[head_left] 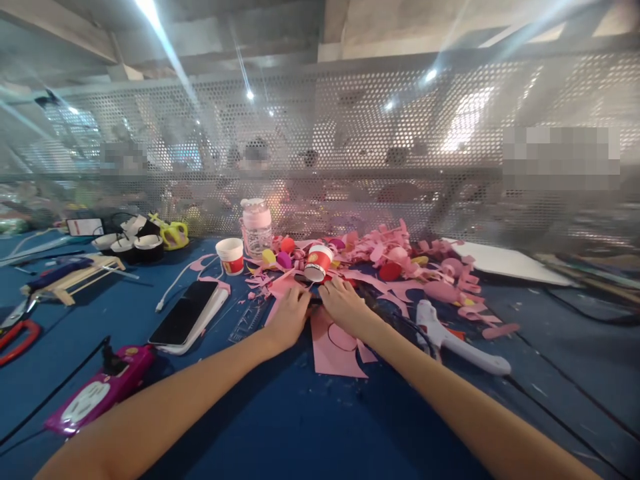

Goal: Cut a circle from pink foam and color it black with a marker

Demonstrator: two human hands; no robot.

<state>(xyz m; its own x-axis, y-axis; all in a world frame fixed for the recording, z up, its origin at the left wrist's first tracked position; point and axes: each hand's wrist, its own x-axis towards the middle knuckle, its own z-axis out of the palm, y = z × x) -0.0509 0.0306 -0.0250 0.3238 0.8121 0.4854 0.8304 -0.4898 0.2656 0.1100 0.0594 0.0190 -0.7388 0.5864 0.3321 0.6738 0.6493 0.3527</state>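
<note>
Both hands meet at the middle of the blue table [300, 427]. The fingers of my left hand [290, 313] are bent and pressed together near a small dark thing, too hidden to name. Opposite it, my right hand [345, 303] has its fingers curled inward the same way. Just beyond the fingertips a red and white paper cup [319, 262] lies tilted. Beneath and beside my right hand is a cut pink sheet [333, 350] with curved edges. Pink cut-out scraps [390, 247] are heaped behind the hands, with red, yellow and purple pieces among them.
At left are another paper cup [230, 257], a pink-lidded bottle [257, 227], a phone [185, 313], a magenta power strip [100, 390] and red-handled scissors [17, 340]. A white glue gun [460, 343] with its cord lies right. A perforated metal screen [350, 133] stands behind.
</note>
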